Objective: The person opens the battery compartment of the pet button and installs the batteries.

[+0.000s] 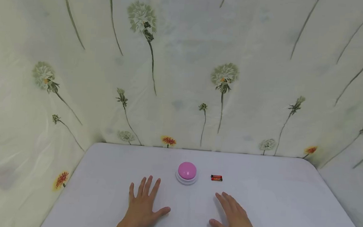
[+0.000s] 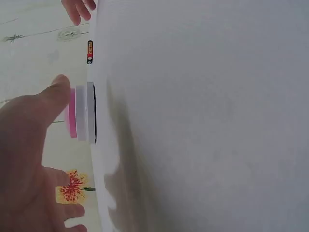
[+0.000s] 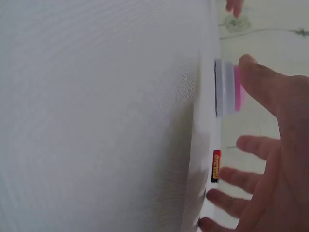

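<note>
On the white table sits a round white device with a domed pink top, like a push light (image 1: 187,171). To its right lie two small red-and-black batteries (image 1: 216,178), side by side. My left hand (image 1: 142,207) is in front and to the left of the push light, fingers spread, holding nothing. My right hand (image 1: 235,219) is in front of the batteries, fingers extended and thumb apart, also holding nothing. In the left wrist view the thumb overlaps the pink top (image 2: 72,113) from that angle. The right wrist view shows a battery (image 3: 216,166) beyond the fingertips.
The white tabletop (image 1: 111,168) has rounded far corners. Behind it and at both sides hangs a pale cloth (image 1: 185,57) printed with dandelions and orange flowers, meeting the table's far edge.
</note>
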Demonstrator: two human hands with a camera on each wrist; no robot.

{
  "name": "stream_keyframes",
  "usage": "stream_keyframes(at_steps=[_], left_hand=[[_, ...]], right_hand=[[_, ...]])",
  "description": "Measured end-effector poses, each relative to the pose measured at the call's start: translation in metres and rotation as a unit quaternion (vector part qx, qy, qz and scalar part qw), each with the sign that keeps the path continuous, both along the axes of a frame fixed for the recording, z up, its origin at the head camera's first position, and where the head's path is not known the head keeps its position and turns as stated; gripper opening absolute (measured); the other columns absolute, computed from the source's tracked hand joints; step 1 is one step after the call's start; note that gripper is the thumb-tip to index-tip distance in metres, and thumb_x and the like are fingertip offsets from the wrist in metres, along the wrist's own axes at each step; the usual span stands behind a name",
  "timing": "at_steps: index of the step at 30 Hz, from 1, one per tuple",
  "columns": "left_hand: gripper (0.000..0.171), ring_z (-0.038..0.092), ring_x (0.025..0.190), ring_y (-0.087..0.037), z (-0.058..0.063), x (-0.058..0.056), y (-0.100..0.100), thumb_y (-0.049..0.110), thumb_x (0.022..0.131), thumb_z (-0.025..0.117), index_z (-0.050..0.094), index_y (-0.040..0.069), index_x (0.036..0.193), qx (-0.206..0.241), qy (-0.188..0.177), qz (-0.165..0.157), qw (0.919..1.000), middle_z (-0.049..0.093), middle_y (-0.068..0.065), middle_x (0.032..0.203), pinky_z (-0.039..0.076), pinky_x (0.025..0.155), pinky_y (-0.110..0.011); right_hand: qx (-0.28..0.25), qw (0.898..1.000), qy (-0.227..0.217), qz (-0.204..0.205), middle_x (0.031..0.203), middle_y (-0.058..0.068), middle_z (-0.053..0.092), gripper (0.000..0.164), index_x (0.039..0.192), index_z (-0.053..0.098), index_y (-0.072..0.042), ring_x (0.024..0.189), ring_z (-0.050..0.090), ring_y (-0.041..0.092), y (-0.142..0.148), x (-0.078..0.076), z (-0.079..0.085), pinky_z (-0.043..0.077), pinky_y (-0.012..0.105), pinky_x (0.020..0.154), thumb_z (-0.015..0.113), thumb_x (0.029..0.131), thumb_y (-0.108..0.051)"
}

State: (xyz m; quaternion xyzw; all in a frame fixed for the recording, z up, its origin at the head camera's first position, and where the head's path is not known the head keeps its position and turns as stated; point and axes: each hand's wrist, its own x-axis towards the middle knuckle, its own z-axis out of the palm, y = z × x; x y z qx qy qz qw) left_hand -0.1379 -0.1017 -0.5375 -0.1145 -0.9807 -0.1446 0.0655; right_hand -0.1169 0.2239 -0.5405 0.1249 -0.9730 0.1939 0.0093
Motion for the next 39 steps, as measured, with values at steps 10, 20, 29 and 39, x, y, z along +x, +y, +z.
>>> stream_keyframes(at_steps=[10,20,29,39], left_hand=[[0.077,0.042,0.13,-0.031,-0.008,-0.019,0.017,0.053,0.081,0.065,0.039,0.015,0.142,0.097,0.038,0.006,0.9945,0.049,-0.011,0.138,0.023,0.103,-0.065],[0.085,0.036,0.137,-0.027,-0.014,-0.052,0.03,0.051,0.08,0.068,0.029,0.018,0.148,0.23,0.0,-0.049,0.9718,0.04,-0.005,0.149,0.034,0.106,-0.055],[0.085,0.029,0.141,-0.024,-0.023,-0.083,0.04,0.053,0.081,0.067,0.027,0.021,0.149,0.232,-0.021,-0.109,0.9664,0.032,-0.004,0.152,0.031,0.107,-0.06],[0.082,0.028,0.142,-0.021,-0.031,-0.105,0.047,0.054,0.078,0.069,0.03,0.027,0.146,0.242,-0.036,-0.149,0.9582,0.033,0.002,0.152,0.029,0.111,-0.053]], right_hand=[[-0.082,0.994,0.033,0.067,0.146,-0.006,0.04,0.073,0.146,0.034,-0.025,0.131,0.043,0.015,-0.008,-0.013,-0.001,0.044,0.046,0.099,0.066,0.085,-0.045],[-0.152,0.984,0.0,0.092,0.142,-0.014,0.041,0.066,0.145,0.037,-0.024,0.129,0.044,0.009,-0.023,-0.014,0.004,0.044,0.035,0.102,0.067,0.087,-0.037],[-0.218,0.967,-0.062,0.114,0.135,-0.001,0.053,0.057,0.143,0.037,-0.018,0.117,0.055,0.018,-0.025,-0.009,0.007,0.049,0.028,0.093,0.059,0.093,-0.033],[-0.245,0.959,-0.098,0.107,0.128,-0.001,0.056,0.054,0.143,0.037,-0.019,0.107,0.06,0.015,-0.018,0.001,0.007,0.05,0.028,0.089,0.056,0.094,-0.034]])
